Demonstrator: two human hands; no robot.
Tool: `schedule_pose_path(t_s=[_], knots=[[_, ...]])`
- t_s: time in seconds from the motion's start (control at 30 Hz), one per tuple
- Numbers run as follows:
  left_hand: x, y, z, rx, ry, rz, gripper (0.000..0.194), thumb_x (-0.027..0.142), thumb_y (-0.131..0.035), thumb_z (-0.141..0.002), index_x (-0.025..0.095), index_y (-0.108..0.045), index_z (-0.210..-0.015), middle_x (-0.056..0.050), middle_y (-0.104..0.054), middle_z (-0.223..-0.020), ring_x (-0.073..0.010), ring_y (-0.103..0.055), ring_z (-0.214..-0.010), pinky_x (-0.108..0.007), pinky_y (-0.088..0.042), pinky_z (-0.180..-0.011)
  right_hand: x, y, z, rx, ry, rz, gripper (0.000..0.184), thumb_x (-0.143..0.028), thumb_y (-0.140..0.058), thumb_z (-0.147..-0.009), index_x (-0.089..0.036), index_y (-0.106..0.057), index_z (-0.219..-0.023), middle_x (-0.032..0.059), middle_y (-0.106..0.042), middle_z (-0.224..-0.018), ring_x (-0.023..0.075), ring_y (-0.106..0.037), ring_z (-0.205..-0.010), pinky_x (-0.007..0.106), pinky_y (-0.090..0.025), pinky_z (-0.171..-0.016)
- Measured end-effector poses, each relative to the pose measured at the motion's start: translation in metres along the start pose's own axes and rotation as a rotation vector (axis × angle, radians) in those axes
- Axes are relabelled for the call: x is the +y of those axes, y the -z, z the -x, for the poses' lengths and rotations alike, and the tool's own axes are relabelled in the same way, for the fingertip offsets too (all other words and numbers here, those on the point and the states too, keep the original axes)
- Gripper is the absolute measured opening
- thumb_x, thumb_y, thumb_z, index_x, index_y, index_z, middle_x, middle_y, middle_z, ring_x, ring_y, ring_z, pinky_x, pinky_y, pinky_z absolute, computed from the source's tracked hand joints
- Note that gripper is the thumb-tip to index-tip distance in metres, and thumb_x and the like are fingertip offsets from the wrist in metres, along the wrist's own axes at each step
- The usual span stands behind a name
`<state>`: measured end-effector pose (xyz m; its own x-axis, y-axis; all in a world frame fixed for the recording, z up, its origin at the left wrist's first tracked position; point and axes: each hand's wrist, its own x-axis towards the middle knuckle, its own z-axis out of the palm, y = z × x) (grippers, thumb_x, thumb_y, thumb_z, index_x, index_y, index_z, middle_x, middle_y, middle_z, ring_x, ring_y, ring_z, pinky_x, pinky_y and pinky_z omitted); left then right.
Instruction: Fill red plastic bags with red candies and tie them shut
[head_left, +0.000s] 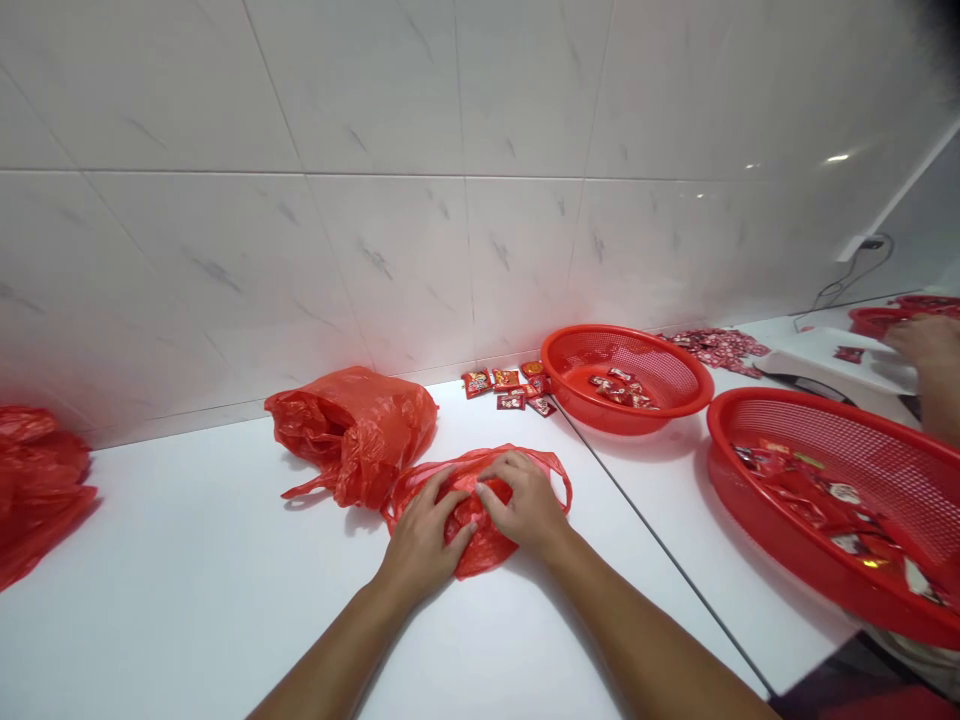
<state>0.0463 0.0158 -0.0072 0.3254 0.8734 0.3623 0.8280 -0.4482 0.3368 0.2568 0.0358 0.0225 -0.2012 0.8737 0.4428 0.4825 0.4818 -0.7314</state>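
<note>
A thin red plastic bag with loop handles lies crumpled on the white table in front of me. My left hand is on its left side, fingers curled onto the plastic and thumb toward the middle. On the opposite side, my right hand grips the plastic near the top, with thumb and fingers bent inward. What lies inside the bag is hidden by the plastic and my fingers. Touching it at the left is a fuller, bunched red plastic bag, its contents also out of sight.
Small red-wrapped packets lie by the wall. A round red basket holds a few packets; a larger red basket holds more. Behind are a pile of packets, a white scale-like device and another person's hand. Another red bag sits far left.
</note>
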Motion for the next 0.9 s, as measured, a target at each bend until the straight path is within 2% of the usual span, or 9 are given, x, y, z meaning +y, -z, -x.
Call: schedule_pose_path(t_s=[0.07, 0.17, 0.23, 0.3, 0.4, 0.53, 0.7, 0.83, 0.9], knots=[[0.002, 0.003, 0.001, 0.008, 0.012, 0.003, 0.037, 0.038, -0.065, -0.096, 0.026, -0.068, -0.131, -0.013, -0.04, -0.167, -0.0357, -0.056, -0.142, -0.055, -0.057, -0.108, 0.004, 0.0, 0.0, -0.056, -0.121, 0.127, 0.034, -0.039, -0.065, -0.092, -0.021, -0.076, -0.119, 0.0115, -0.067, -0.129, 0.0277, -0.061, -0.124, 0.043, -0.047, -0.112], [0.003, 0.006, 0.001, 0.007, 0.024, -0.008, 0.039, 0.043, -0.066, -0.096, 0.025, -0.067, -0.13, -0.014, -0.032, -0.171, -0.0361, -0.055, -0.143, -0.055, -0.058, -0.107, 0.01, 0.002, 0.0, -0.29, -0.329, 0.244, 0.074, -0.051, -0.073, -0.085, -0.024, -0.058, -0.152, 0.0167, -0.037, -0.166, 0.0402, -0.037, -0.152, 0.055, -0.034, -0.123], [0.003, 0.007, 0.001, 0.008, 0.014, -0.028, 0.042, 0.046, -0.066, -0.096, 0.025, -0.065, -0.133, -0.014, -0.03, -0.172, -0.0371, -0.051, -0.147, -0.055, -0.057, -0.108, 0.012, 0.003, 0.0, -0.435, -0.391, 0.272, 0.09, -0.057, -0.074, -0.082, -0.026, -0.046, -0.162, 0.0182, -0.021, -0.174, 0.0443, -0.025, -0.159, 0.059, -0.027, -0.125], [0.001, 0.007, 0.001, 0.012, -0.01, -0.052, 0.046, 0.049, -0.067, -0.095, 0.025, -0.064, -0.135, -0.014, -0.032, -0.171, -0.0387, -0.046, -0.15, -0.057, -0.054, -0.111, 0.011, 0.003, 0.0, -0.493, -0.393, 0.28, 0.092, -0.06, -0.072, -0.084, -0.028, -0.042, -0.164, 0.018, -0.015, -0.176, 0.0453, -0.02, -0.161, 0.06, -0.022, -0.127], [-0.001, 0.006, 0.001, 0.022, -0.028, -0.087, 0.051, 0.051, -0.068, -0.093, 0.025, -0.062, -0.137, -0.015, -0.038, -0.169, -0.0404, -0.045, -0.148, -0.062, -0.05, -0.114, 0.008, 0.004, -0.001, -0.502, -0.386, 0.292, 0.089, -0.06, -0.071, -0.086, -0.029, -0.042, -0.164, 0.0189, -0.019, -0.175, 0.0454, -0.019, -0.161, 0.06, -0.021, -0.127], [-0.006, 0.002, 0.001, 0.064, -0.012, -0.112, 0.057, 0.052, -0.067, -0.094, 0.022, -0.057, -0.142, -0.017, -0.038, -0.168, -0.0413, -0.041, -0.148, -0.065, -0.045, -0.117, 0.003, 0.005, -0.001, -0.512, -0.374, 0.307, 0.086, -0.058, -0.067, -0.089, -0.029, -0.039, -0.165, 0.0199, -0.023, -0.174, 0.0443, -0.023, -0.16, 0.06, -0.021, -0.127], [-0.011, -0.004, -0.001, 0.076, -0.007, -0.103, 0.058, 0.054, -0.065, -0.094, 0.023, -0.057, -0.143, -0.016, -0.041, -0.167, -0.0404, -0.04, -0.151, -0.063, -0.043, -0.119, 0.003, 0.008, -0.001, -0.5, -0.374, 0.282, 0.083, -0.06, -0.062, -0.093, -0.032, -0.035, -0.167, 0.0169, -0.024, -0.174, 0.0419, -0.025, -0.16, 0.059, -0.024, -0.126], [-0.01, -0.004, -0.002, 0.068, 0.005, -0.1, 0.056, 0.052, -0.065, -0.095, 0.023, -0.057, -0.143, -0.016, -0.04, -0.167, -0.0405, -0.04, -0.152, -0.063, -0.043, -0.119, 0.004, 0.01, -0.003, -0.398, -0.348, 0.277, 0.068, -0.049, -0.05, -0.101, -0.026, -0.04, -0.165, 0.0168, -0.038, -0.168, 0.0352, -0.037, -0.155, 0.053, -0.032, -0.124], [-0.009, -0.003, -0.002, 0.057, 0.011, -0.102, 0.056, 0.051, -0.064, -0.096, 0.024, -0.056, -0.144, -0.016, -0.037, -0.169, -0.0403, -0.04, -0.152, -0.063, -0.044, -0.118, 0.005, 0.012, -0.005, -0.335, -0.339, 0.296, 0.066, -0.045, -0.05, -0.101, -0.022, -0.044, -0.163, 0.0173, -0.045, -0.163, 0.0345, -0.046, -0.149, 0.051, -0.037, -0.122]])
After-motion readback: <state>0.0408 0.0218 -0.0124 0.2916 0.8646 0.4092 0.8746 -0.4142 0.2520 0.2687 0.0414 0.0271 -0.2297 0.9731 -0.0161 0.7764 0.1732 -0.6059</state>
